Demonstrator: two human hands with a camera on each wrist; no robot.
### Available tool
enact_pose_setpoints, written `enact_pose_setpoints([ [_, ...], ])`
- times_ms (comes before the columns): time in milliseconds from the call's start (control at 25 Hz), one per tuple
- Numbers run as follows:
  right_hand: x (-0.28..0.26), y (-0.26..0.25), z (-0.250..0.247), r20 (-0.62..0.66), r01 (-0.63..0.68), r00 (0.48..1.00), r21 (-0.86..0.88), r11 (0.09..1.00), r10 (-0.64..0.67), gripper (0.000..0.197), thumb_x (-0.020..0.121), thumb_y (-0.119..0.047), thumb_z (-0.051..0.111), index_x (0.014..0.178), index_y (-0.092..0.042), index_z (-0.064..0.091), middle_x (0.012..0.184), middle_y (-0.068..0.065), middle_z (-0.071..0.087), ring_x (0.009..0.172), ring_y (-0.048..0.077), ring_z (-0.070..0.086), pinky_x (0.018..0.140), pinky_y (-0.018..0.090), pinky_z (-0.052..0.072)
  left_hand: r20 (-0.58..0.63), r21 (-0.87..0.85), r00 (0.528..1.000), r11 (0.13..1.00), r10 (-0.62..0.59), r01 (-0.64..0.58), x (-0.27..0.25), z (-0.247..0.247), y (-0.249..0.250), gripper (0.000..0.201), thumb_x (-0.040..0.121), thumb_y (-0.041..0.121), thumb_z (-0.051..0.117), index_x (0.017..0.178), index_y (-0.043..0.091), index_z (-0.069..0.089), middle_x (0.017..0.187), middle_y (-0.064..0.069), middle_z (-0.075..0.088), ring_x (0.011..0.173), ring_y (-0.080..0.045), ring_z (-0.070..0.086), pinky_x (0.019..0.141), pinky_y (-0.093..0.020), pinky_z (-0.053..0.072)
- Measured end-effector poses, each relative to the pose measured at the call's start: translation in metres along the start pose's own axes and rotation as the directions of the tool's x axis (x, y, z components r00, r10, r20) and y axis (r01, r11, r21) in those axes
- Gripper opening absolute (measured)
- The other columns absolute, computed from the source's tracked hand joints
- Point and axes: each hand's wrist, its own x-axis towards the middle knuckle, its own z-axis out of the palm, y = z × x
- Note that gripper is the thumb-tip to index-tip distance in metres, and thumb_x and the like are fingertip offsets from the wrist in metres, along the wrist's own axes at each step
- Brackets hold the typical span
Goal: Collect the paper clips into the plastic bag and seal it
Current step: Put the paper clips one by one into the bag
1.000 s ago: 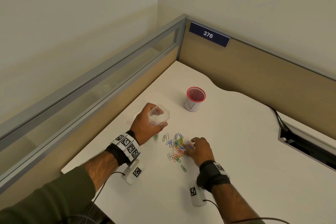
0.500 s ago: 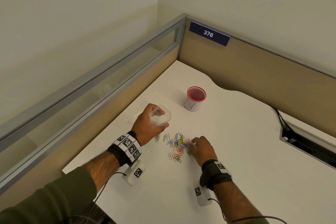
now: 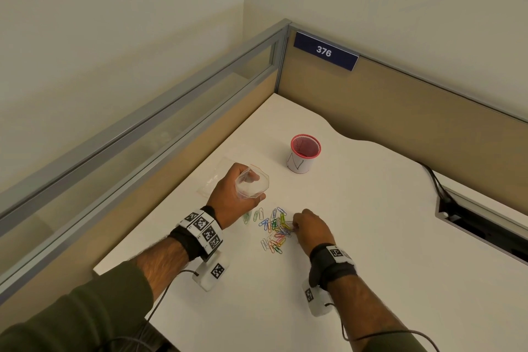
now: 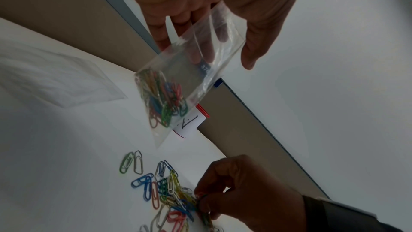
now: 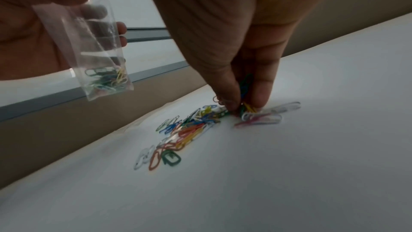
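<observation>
My left hand (image 3: 233, 197) holds a small clear plastic bag (image 3: 253, 184) upright above the desk, its mouth spread open. Several coloured paper clips lie in the bag's bottom (image 4: 162, 102). A loose pile of coloured paper clips (image 3: 274, 230) lies on the white desk (image 3: 371, 237) between my hands. My right hand (image 3: 310, 227) is down at the pile's right edge. Its thumb and fingers pinch a few clips (image 5: 244, 91), fingertips (image 5: 231, 102) touching the desk. In the right wrist view the bag (image 5: 93, 56) hangs at the upper left.
A red-rimmed cup (image 3: 304, 153) with a white label stands behind the pile. A flat clear bag (image 3: 217, 177) lies on the desk beyond my left hand. Partition walls close the left and back sides. A cable slot (image 3: 483, 226) opens at the right.
My right hand has shifted slightly away from me along the pile and closed its fingers on some clips. The left hand with the bag has barely moved.
</observation>
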Motion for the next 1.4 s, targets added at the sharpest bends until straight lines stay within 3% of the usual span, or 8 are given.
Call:
enact_pose_setpoints([
  [280, -0.013, 0.005, -0.048, -0.109, -0.091, 0.981, 0.478, 0.874, 0.162, 0.005, 0.084, -0.006, 0.066, 0.083, -0.009, 0.070, 0.083, 0.008, 0.072, 0.073, 0.022, 0.067, 0.074, 0.036, 0.057, 0.014, 0.017, 1.000, 1.000, -0.018, 0.018, 0.003, 0.003, 0.001, 0.044, 0.078, 0.017, 0.082, 0.112, 0.015, 0.054, 0.104, 0.013, 0.061, 0.107, 0.003, 0.057, 0.082, -0.005, 0.042],
  [400, -0.031, -0.014, -0.098, -0.225, 0.024, 0.961, 0.641, 0.767, 0.159, 0.004, 0.084, -0.005, 0.069, 0.085, -0.007, 0.072, 0.076, 0.005, 0.071, 0.064, 0.015, 0.064, 0.065, 0.023, 0.054, 0.029, 0.025, 1.000, 1.000, -0.010, 0.010, 0.004, 0.008, 0.000, 0.044, 0.078, 0.018, 0.082, 0.112, 0.015, 0.054, 0.104, 0.014, 0.061, 0.106, 0.003, 0.057, 0.081, -0.003, 0.041],
  [640, -0.046, -0.073, -0.164, -0.350, 0.274, 0.935, 0.612, 0.742, -0.057, 0.007, 0.085, -0.011, 0.070, 0.092, -0.012, 0.072, 0.081, -0.002, 0.070, 0.070, 0.011, 0.067, 0.069, 0.015, 0.056, 0.055, 0.028, 0.998, 0.999, 0.019, -0.020, 0.003, 0.019, 0.003, 0.043, 0.078, 0.017, 0.081, 0.112, 0.016, 0.053, 0.104, 0.008, 0.061, 0.106, -0.002, 0.057, 0.079, -0.005, 0.043],
  [760, -0.041, -0.092, -0.160, -0.330, 0.298, 0.933, 0.485, 0.822, -0.144, 0.011, 0.087, -0.016, 0.068, 0.097, -0.013, 0.071, 0.091, 0.002, 0.070, 0.079, 0.014, 0.066, 0.077, 0.025, 0.057, 0.071, 0.025, 0.997, 0.999, 0.026, -0.028, 0.004, 0.024, 0.005, 0.045, 0.079, 0.018, 0.081, 0.111, 0.021, 0.050, 0.103, 0.006, 0.060, 0.103, -0.008, 0.059, 0.078, -0.013, 0.046],
  [1000, -0.037, -0.082, -0.160, -0.401, 0.280, 0.915, 0.541, 0.793, -0.050, 0.016, 0.089, -0.006, 0.062, 0.102, -0.011, 0.069, 0.089, -0.003, 0.067, 0.075, 0.011, 0.065, 0.070, 0.012, 0.054, 0.067, 0.025, 0.997, 0.999, 0.047, -0.049, 0.005, 0.019, 0.004, 0.043, 0.077, 0.020, 0.082, 0.109, 0.019, 0.053, 0.105, 0.007, 0.062, 0.105, -0.010, 0.060, 0.084, -0.012, 0.045],
  [1160, -0.015, -0.029, -0.125, -0.321, 0.105, 0.940, 0.598, 0.795, 0.117, 0.015, 0.087, -0.002, 0.059, 0.094, -0.009, 0.070, 0.083, 0.004, 0.070, 0.072, 0.021, 0.068, 0.070, 0.024, 0.058, 0.050, 0.002, 0.997, 0.999, 0.051, -0.051, 0.004, 0.010, -0.001, 0.045, 0.076, 0.022, 0.083, 0.109, 0.019, 0.054, 0.107, 0.006, 0.064, 0.109, -0.012, 0.060, 0.095, -0.022, 0.046],
  [1240, -0.003, -0.001, -0.086, -0.159, -0.092, 0.971, 0.449, 0.889, 0.181, 0.013, 0.085, -0.006, 0.062, 0.093, -0.011, 0.070, 0.095, 0.008, 0.071, 0.083, 0.026, 0.068, 0.082, 0.037, 0.056, 0.038, 0.006, 0.998, 0.999, 0.043, -0.043, 0.002, 0.006, -0.002, 0.045, 0.076, 0.021, 0.083, 0.110, 0.018, 0.054, 0.107, 0.008, 0.064, 0.109, -0.012, 0.061, 0.096, -0.024, 0.046],
  [1400, -0.008, 0.015, -0.019, 0.085, -0.286, 0.957, 0.144, 0.947, 0.276, 0.026, 0.091, -0.009, 0.051, 0.114, -0.007, 0.062, 0.123, 0.014, 0.057, 0.112, 0.030, 0.057, 0.097, 0.034, 0.046, 0.020, 0.000, 0.999, 0.999, 0.038, -0.038, 0.001, 0.001, -0.006, 0.045, 0.075, 0.021, 0.083, 0.110, 0.019, 0.054, 0.105, 0.009, 0.064, 0.108, -0.011, 0.061, 0.098, -0.027, 0.047],
])
